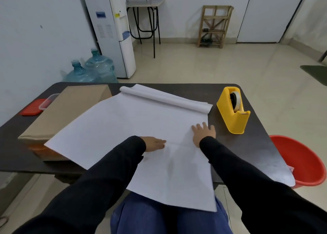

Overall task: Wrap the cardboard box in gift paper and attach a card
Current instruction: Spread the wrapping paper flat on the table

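A large sheet of white gift paper (134, 127) lies spread over the dark table (200, 92), its far end still rolled up and its near end hanging over the table's front edge onto my lap. My left hand (154, 144) rests flat on the sheet near its middle, fingers straight. My right hand (203, 133) presses flat on the sheet's right edge, fingers spread. The brown cardboard box (63, 115) sits on the table's left side, its right edge partly under the paper. No card is in view.
A yellow tape dispenser (233, 109) stands at the table's right. A clear plastic container with a red lid (34, 107) lies behind the box at far left. A red plastic basin (300, 161) sits on the floor by the table's right corner.
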